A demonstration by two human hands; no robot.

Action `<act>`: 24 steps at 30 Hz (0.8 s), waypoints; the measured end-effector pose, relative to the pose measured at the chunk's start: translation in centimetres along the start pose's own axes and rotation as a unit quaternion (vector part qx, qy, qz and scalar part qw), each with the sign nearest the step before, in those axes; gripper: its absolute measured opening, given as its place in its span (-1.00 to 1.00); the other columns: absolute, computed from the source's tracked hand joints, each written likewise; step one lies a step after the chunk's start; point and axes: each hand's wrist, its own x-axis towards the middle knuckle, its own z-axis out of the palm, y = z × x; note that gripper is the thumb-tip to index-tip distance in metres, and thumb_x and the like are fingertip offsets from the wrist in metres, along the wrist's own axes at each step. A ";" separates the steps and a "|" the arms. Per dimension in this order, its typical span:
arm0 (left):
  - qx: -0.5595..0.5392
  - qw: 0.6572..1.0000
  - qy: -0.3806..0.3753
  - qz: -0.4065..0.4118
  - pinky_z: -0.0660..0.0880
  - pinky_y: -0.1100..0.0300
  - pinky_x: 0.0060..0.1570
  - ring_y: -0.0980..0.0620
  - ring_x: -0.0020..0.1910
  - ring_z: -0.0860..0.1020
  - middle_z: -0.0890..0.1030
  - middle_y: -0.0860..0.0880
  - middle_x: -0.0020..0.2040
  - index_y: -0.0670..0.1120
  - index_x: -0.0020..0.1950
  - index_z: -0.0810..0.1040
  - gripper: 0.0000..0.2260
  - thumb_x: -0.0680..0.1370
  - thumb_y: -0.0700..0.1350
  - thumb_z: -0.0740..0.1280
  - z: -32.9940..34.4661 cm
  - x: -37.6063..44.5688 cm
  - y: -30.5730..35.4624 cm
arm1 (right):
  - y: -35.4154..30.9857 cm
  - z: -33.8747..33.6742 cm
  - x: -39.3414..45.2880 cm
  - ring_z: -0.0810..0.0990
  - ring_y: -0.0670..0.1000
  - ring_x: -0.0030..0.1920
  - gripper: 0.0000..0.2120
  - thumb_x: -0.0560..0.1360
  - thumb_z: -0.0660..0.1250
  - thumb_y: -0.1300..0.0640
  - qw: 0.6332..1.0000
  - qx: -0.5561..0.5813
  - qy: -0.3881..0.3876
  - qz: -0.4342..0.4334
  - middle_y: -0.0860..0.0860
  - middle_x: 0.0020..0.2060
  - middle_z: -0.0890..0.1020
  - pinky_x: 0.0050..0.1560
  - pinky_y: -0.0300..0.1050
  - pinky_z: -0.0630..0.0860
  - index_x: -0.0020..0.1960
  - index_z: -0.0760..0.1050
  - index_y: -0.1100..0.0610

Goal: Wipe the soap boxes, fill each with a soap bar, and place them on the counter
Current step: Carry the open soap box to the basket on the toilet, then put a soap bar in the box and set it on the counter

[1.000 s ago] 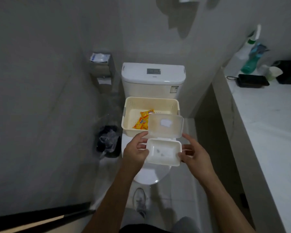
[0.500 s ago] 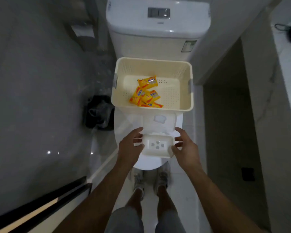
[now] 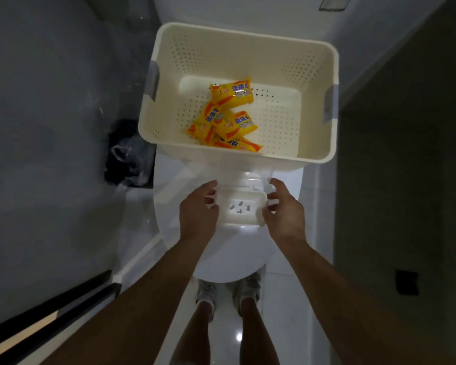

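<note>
A white soap box (image 3: 241,209) lies open and empty just above or on the toilet lid (image 3: 229,254), its clear cover (image 3: 248,177) folded back toward the basket. My left hand (image 3: 198,209) holds the box's left end with curled fingers. My right hand (image 3: 284,209) grips its right end the same way. Behind the box, a cream perforated basket (image 3: 332,101) stands on the toilet seat. Inside it lie several yellow wrapped soap bars (image 3: 229,114) in a loose pile at the left middle.
A black bin with a plastic liner (image 3: 128,154) stands on the floor left of the toilet. The counter's dark side panel (image 3: 406,154) rises at the right. My feet (image 3: 229,288) are close to the toilet's front.
Both hands have brought the open soap box down from in front of the basket to the toilet lid. The view has tilted down and closer, so the counter top is out of sight.
</note>
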 end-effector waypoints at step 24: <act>0.058 0.986 0.086 0.127 0.54 0.13 0.09 0.12 -0.02 0.55 0.62 0.06 0.06 -0.07 0.19 0.60 -0.76 0.53 -0.21 0.43 -7.4 0.0 6.5 | -7.7 -10.5 -2.6 0.62 -0.10 -0.11 -0.71 0.51 0.44 0.26 0.994 0.039 0.074 -0.068 -0.03 -0.04 0.62 0.00 -0.13 0.65 0.20 0.57 0.06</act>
